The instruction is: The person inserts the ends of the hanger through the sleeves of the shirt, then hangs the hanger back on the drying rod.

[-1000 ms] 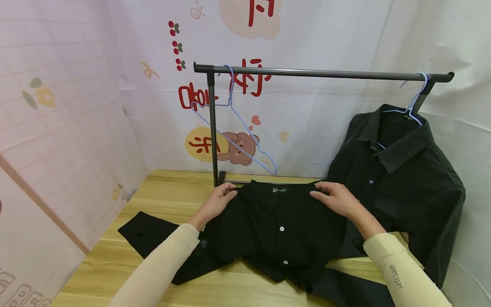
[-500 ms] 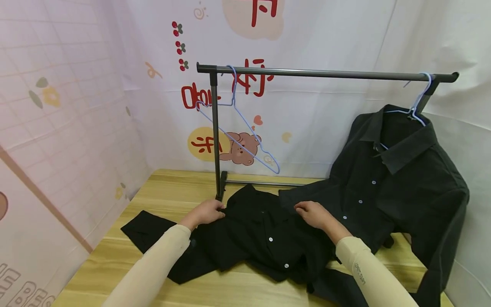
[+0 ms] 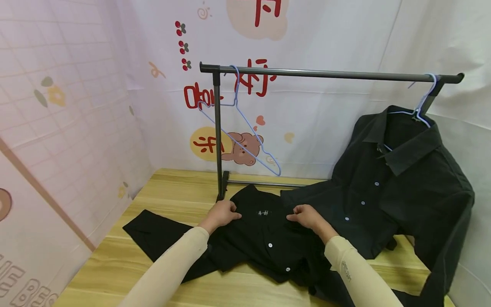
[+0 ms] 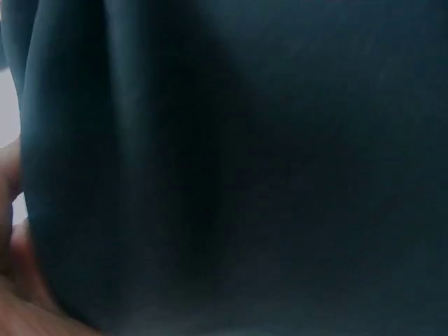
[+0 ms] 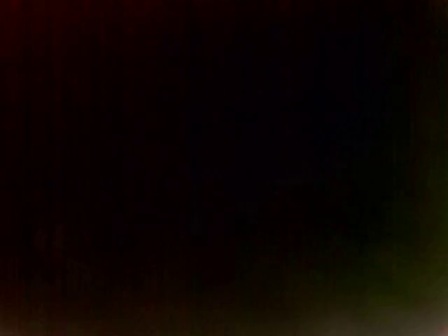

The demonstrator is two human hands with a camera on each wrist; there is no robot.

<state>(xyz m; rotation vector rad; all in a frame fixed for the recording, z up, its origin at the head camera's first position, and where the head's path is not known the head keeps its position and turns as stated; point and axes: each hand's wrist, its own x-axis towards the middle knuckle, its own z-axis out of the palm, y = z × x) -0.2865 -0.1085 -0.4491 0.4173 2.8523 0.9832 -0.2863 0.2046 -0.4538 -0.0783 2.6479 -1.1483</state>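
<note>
A black shirt [image 3: 249, 243] with white buttons lies rumpled on the wooden table, one sleeve stretched to the left. Its small neck label [image 3: 264, 212] shows between my hands. On the left side of the neckline, my left hand [image 3: 222, 214] pinches the cloth between thumb and fingers. Opposite it, my right hand [image 3: 308, 216] pinches the right side of the neckline. Dark cloth [image 4: 245, 168] fills most of the left wrist view, with fingers [image 4: 31, 280] at its left edge. The right wrist view is almost wholly black, so nothing can be made out there.
A black clothes rack [image 3: 326, 73] stands behind the shirt. From its left end hangs a bare blue hanger [image 3: 251, 123]. A second black shirt [image 3: 406, 192] hangs on another blue hanger [image 3: 423, 102] at right, its sleeve reaching the table [image 3: 172, 187].
The shirt's raised neckline has come down onto the table. Both hands have lowered with it and moved closer together. The label, hidden half a second ago, shows again.
</note>
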